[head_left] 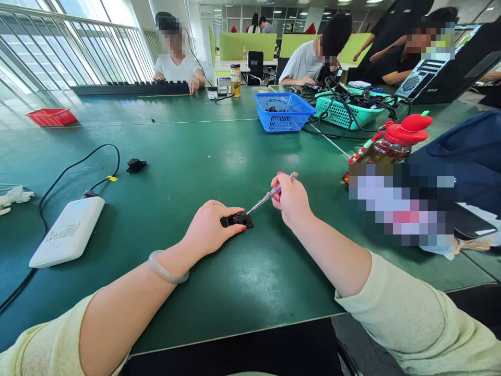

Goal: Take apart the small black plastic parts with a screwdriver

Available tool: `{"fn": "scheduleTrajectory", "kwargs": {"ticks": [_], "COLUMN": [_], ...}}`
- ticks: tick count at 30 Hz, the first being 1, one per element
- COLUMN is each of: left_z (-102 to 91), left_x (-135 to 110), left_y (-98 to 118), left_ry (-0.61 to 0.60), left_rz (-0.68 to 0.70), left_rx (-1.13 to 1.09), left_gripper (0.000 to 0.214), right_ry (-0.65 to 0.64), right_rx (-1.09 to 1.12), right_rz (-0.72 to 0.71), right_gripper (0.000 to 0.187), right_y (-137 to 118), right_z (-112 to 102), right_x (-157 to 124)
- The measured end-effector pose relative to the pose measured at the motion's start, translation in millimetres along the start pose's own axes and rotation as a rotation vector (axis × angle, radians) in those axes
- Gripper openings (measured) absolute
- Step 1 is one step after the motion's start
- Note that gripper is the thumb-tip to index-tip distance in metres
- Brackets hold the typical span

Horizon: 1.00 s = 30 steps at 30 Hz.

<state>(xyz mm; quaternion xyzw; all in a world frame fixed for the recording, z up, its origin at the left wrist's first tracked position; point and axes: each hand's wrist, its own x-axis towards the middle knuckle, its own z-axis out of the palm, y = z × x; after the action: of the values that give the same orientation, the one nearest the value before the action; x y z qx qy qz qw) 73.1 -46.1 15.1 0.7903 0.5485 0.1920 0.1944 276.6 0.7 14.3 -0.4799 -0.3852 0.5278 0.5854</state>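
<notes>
On the green table [188, 151], right in front of the person, sits a small black part [238, 218], lying flat under the left hand [209, 222]. Thumb and a finger are spread only as wide as the part, gripping it from its near and far edges; the remaining fingers are tucked behind, out of my sight. Those two digits cover much of the part, so its finer detail is lost to me.

The right hand [291, 196] has its fingers closed round the handle of a slim screwdriver [260, 202], hiding most of the grip. The tip slants down to the part's far side, though I can't tell whether it sits in a screw.

Off to the left, a second black piece [135, 165] is too dark to read. Near it lies a white box [68, 232], its markings illegible, with a black cable [118, 156] that runs out of view at the left. To the right, coarse blurred squares cover whatever lies below the red-lidded bottle [391, 151], and the navy bag [465, 151] is cut off at the edge.
</notes>
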Motion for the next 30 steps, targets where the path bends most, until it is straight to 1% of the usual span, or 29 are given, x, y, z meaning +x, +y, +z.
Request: {"fn": "scheduleTrajectory", "kwargs": {"ticks": [3,6,11,13,14,17,19,21,22,24,25,30], "left_z": [0.5,0.4,-0.4,-0.7,-0.8,-1.6,-2.2,-2.4,-2.3,-1.8,-1.4,-0.2], "left_x": [-0.4,-1.4,-2.5,-2.5,-2.4,-2.2,-1.9,-1.6,-1.4,-1.1,-1.1,-1.8], "left_y": [-1.0,-1.3,-1.2,-1.1,-1.0,-0.3,0.1,0.2,0.1,-0.3,-0.5,-1.6], "left_ry": [0.007,0.011,0.008,0.001,-0.002,-0.010,-0.013,-0.017,-0.018,-0.020,-0.021,-0.017], "left_rz": [0.005,-0.005,-0.022,-0.015,-0.010,-0.003,-0.005,-0.006,-0.008,-0.012,-0.012,-0.027], "left_rx": [-0.012,-0.023,-0.024,-0.026,-0.028,-0.030,-0.029,-0.028,-0.028,-0.031,-0.034,-0.036], "left_gripper": [0.037,0.038,0.039,0.038,0.038,0.037,0.038,0.039,0.040,0.040,0.040,0.039], "right_ry": [-0.007,0.039,0.091,0.085,0.068,-0.036,-0.094,-0.145,-0.159,-0.153,-0.127,-0.020], "right_rx": [-0.009,-0.006,-0.043,-0.104,-0.137,-0.237,-0.322,-0.363,-0.356,-0.292,-0.241,-0.051], "right_rz": [0.009,0.014,0.013,-0.055,-0.117,-0.346,-0.473,-0.536,-0.538,-0.475,-0.422,-0.016], "right_gripper": [0.030,0.027,0.033,0.035,0.036,0.035,0.035,0.036,0.037,0.038,0.037,0.031], "right_y": [-1.2,-1.5,-0.2,-0.2,-0.5,-3.2,-5.5,-6.4,-6.0,-3.8,-2.3,1.4], "right_z": [0.2,1.2,2.5,2.5,2.5,2.9,3.2,3.0,2.7,1.9,1.5,1.7], "right_x": [-1.1,0.0,2.4,0.0,-2.6,-14.3,-22.1,-25.9,-25.5,-20.5,-16.3,4.2]}}
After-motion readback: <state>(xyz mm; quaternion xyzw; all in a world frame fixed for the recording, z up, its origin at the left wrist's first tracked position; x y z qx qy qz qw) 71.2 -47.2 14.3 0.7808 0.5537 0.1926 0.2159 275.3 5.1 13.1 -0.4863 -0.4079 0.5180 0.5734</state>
